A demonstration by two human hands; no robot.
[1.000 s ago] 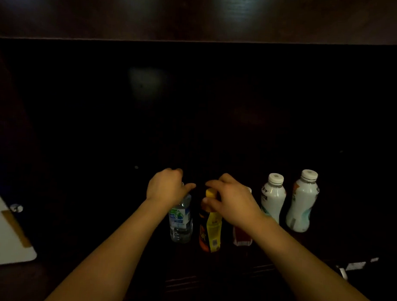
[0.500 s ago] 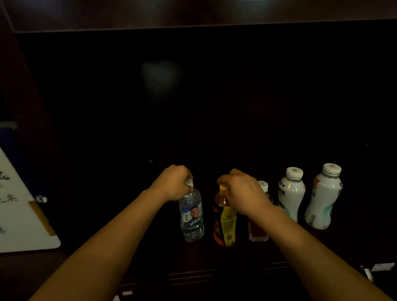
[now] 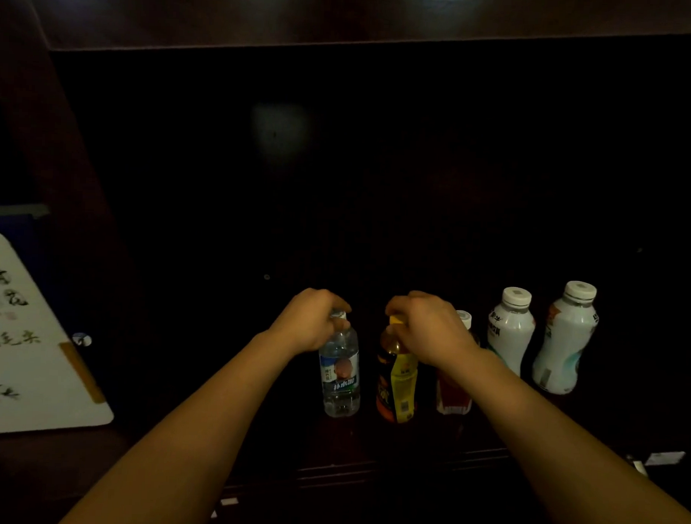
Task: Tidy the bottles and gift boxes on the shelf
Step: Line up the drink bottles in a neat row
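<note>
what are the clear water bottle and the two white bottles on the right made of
Clear water bottle: likely thin transparent plastic, glossy; the dark shelf shows through it. Two white bottles: probably opaque plastic under a smooth printed wrap with a soft sheen, though the dim light leaves this uncertain.

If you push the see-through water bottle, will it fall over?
Probably, if pushed near the top: the water bottle is tall and narrow. It looks nearly full, so likely fairly heavy and steadier. The left hand grips its cap, which should stop it tipping.
</note>
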